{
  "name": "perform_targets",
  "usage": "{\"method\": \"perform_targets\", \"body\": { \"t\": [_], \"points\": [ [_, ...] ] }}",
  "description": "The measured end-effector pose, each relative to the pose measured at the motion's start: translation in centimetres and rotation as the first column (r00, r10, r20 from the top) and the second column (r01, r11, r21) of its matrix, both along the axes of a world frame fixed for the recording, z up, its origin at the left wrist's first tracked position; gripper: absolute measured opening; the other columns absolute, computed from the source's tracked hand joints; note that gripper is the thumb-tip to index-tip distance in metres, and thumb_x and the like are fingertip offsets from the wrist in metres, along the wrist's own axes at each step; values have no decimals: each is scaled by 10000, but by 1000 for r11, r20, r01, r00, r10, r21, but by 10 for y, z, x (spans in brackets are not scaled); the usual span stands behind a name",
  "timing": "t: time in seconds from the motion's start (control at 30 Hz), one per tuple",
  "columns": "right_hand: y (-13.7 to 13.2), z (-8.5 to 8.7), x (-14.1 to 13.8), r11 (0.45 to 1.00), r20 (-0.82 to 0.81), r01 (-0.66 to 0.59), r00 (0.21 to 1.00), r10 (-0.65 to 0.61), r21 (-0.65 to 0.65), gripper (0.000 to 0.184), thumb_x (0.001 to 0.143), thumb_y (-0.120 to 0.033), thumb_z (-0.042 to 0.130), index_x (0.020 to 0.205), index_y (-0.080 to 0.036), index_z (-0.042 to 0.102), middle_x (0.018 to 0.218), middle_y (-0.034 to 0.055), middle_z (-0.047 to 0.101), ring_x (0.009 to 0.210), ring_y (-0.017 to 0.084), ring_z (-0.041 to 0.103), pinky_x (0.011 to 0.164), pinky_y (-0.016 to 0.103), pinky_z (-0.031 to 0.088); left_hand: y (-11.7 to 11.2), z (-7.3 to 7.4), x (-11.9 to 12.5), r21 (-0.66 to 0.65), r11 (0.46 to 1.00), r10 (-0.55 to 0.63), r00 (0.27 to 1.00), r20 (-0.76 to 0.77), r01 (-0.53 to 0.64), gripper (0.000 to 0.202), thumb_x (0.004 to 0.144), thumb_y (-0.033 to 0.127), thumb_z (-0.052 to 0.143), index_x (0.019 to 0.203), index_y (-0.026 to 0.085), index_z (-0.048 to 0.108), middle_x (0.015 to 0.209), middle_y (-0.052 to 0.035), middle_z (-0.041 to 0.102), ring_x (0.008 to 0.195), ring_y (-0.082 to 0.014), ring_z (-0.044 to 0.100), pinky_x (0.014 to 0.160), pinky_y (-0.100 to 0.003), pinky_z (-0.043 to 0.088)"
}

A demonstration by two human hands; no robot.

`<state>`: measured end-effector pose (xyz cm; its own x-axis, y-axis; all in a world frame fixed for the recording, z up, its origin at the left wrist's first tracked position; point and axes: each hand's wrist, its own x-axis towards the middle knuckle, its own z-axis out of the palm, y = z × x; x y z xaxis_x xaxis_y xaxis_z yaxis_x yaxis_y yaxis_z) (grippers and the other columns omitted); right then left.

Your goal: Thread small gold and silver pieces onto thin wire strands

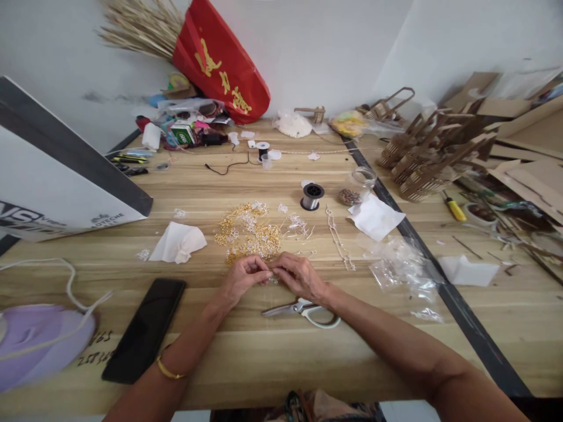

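My left hand (248,278) and my right hand (299,275) meet fingertip to fingertip over the wooden table. Both are pinched closed around something small, and beneath them lies a bit of clear, shiny material (273,281). What exactly is between the fingers is too small to make out. Just beyond the hands spreads a pile of gold and clear beads (255,237). White-handled scissors (303,310) lie on the table close below my right hand. Thin pale pieces (299,225) sit right of the pile, near a beaded strand (338,237).
A spool of wire (312,196) and a glass jar of beads (358,184) stand behind. Plastic bags (407,264) lie right, a black phone (145,328) left. Small woven baskets (422,158) crowd the right back; a large box (57,176) stands left.
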<state>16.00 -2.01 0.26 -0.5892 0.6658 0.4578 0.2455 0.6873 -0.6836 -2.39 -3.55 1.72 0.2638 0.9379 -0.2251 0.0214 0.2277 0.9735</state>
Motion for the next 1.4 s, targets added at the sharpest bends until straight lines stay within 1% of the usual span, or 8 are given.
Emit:
{"method": "perform_targets", "body": {
  "t": [0.13, 0.27, 0.43, 0.53, 0.83, 1.0, 1.17, 1.4],
  "points": [
    [0, 1, 1, 1000, -28, -2, 1000, 2, -19, 173, 945, -235, 452, 936, -159, 608, 860, 70, 618, 788, 148, 596, 713, 273, 498, -1, -3, 1, -2, 1000, -21, 1000, -1, 21, 281, 619, 331, 776, 645, 128, 583, 544, 16, 601, 511, -96, 554, 535, -217, 454],
    [0, -1, 1, 999, -59, 27, 998, -30, -46, 158, 929, -253, 493, 910, -158, 619, 831, 63, 614, 755, 145, 586, 673, 264, 490, -1, -6, 2, -20, 999, -33, 999, -2, 33, 287, 626, 344, 771, 651, 132, 578, 547, 14, 606, 508, -99, 558, 525, -217, 454],
    [0, -3, 1, 998, -64, 51, 997, -53, -38, 141, 913, -254, 524, 848, -160, 607, 786, 42, 592, 697, 132, 558, 629, 249, 469, -1, -4, 2, -7, 999, -38, 999, -22, 38, 289, 616, 341, 778, 649, 133, 581, 569, 6, 626, 525, -103, 570, 554, -228, 468],
    [0, -3, 2, 999, -58, 32, 998, -34, -24, 131, 920, -236, 507, 866, -158, 597, 803, 42, 583, 703, 129, 553, 629, 245, 463, 0, -2, 2, 10, 999, -37, 999, -22, 37, 276, 639, 345, 762, 653, 129, 590, 576, -5, 638, 540, -107, 572, 572, -231, 469],
    [-2, -3, 2, 997, 35, -33, 999, 31, 76, 161, 946, -236, 448, 912, -163, 588, 847, 61, 593, 756, 140, 574, 670, 248, 481, 1, -6, -1, 33, 999, 37, 999, 8, -37, 206, 667, 298, 735, 645, 137, 609, 579, 4, 635, 571, -112, 577, 594, -221, 455],
    [-2, -6, 3, 993, 93, -61, 994, 51, 105, 167, 947, -245, 451, 936, -168, 599, 856, 59, 588, 749, 135, 566, 656, 238, 474, 2, -9, -3, 35, 998, 54, 998, 21, -55, 193, 624, 263, 757, 627, 135, 611, 567, 16, 619, 552, -101, 548, 577, -214, 436],
    [-2, -9, 3, 994, 80, -62, 995, 55, 92, 152, 942, -240, 457, 957, -170, 591, 872, 58, 581, 749, 134, 557, 652, 233, 464, 3, -10, -4, 34, 997, 70, 997, 31, -71, 186, 601, 237, 767, 627, 134, 615, 585, 18, 621, 563, -94, 537, 582, -207, 421],
    [-2, -3, 3, 998, 29, -48, 998, 47, 41, 114, 921, -206, 475, 908, -158, 577, 839, 53, 572, 712, 132, 536, 639, 234, 439, 1, -5, -2, 43, 994, 96, 995, 28, -98, 192, 583, 229, 780, 615, 137, 614, 627, 9, 644, 585, -93, 547, 591, -203, 415]
  ]
}}
